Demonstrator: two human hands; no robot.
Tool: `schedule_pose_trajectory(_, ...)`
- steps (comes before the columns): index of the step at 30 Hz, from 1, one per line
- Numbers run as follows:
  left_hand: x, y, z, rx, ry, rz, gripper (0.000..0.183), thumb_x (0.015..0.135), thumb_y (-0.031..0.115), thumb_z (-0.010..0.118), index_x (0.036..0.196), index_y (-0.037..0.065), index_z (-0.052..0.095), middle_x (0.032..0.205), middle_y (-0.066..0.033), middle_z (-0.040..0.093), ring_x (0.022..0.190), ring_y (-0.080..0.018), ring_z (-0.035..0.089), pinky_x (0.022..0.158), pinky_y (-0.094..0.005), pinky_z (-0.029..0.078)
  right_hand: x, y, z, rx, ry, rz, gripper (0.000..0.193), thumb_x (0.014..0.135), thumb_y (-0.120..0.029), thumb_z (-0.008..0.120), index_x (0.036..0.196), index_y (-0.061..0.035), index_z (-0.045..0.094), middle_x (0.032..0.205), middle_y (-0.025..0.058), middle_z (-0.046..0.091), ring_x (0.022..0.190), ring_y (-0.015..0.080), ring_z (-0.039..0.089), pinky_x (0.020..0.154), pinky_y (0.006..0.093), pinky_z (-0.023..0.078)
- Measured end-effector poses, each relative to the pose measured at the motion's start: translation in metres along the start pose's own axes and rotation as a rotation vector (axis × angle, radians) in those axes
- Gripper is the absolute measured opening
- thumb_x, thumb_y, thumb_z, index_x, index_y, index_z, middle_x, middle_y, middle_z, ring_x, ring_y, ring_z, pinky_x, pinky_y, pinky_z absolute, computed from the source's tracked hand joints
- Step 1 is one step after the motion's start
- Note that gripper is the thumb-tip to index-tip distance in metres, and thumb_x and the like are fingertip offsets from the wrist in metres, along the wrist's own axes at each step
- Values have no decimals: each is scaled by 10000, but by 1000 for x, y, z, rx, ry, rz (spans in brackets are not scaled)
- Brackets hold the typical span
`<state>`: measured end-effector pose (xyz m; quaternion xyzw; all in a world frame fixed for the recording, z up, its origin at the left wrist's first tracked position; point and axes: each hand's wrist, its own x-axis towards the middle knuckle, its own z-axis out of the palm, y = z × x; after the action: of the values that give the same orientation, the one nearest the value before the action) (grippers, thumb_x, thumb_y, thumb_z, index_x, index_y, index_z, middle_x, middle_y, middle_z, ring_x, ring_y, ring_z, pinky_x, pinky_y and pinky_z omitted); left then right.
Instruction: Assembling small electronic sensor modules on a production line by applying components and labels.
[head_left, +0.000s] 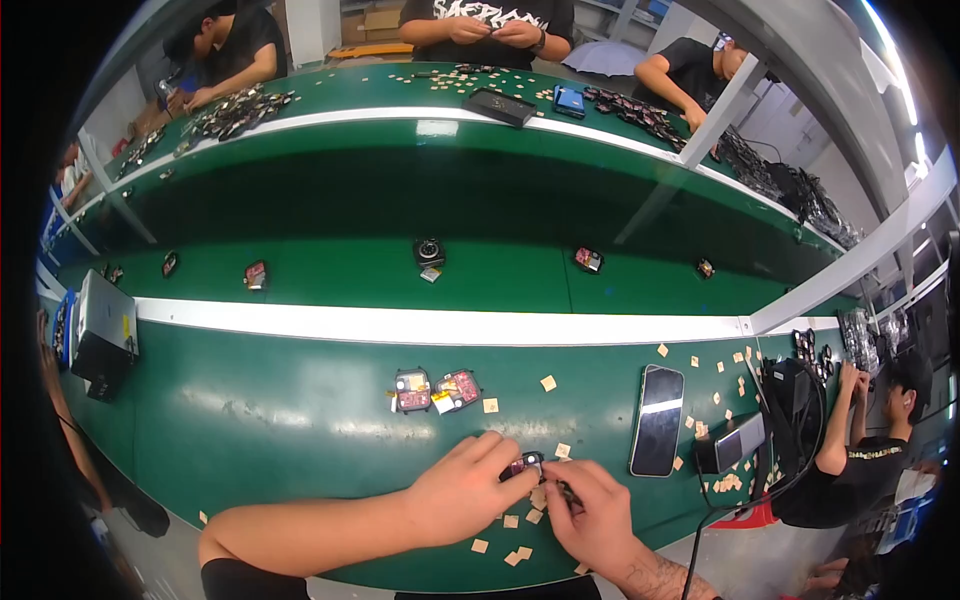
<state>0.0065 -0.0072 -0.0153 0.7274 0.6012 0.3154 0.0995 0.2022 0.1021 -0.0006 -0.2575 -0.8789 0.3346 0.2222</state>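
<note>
Near the front edge of the green table, my left hand [462, 492] is closed around a small dark electronic device [523, 465] with a pale round spot on it. The fingers of my right hand [595, 512] are pinched together against the device's right side. Something small and dark shows between them, too small to name. Beyond my left hand lie two open device housings, one on the left [411, 388] and one on the right [459, 389], with red boards and silvery parts inside. Tan square pieces are scattered around my right hand, including one square [548, 383] farther off.
A black phone [657, 420] lies to the right, beside a grey-and-black box-shaped device [732, 444] with a cable. Past a white rail [430, 324], a sunken green belt [500, 280] carries several devices. A grey box [105, 325] stands far left. Other people work across and at the right.
</note>
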Motion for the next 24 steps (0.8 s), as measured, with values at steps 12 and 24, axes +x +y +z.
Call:
schedule_pose_trajectory(12, 27, 26, -29, -207, 88, -87, 343, 918, 103, 783, 1248, 60, 700, 1081, -90, 635, 1005, -306, 656, 846, -395, 570, 32, 16, -29, 602, -239, 251, 213, 1006, -54, 743, 1206, 8, 705, 639, -87, 474, 573, 0, 348, 519, 246, 300)
schedule_pose_trajectory(24, 54, -153, -100, 19, 356, -739, 160, 967, 38, 685, 1126, 29, 684, 765, -128, 684, 701, -246, 689, 704, -401, 558, 54, 24, -19, 522, -189, 59, 442, 960, -53, 768, 1376, -5, 624, 1058, 48, 627, 630, 51, 486, 564, 240, 409)
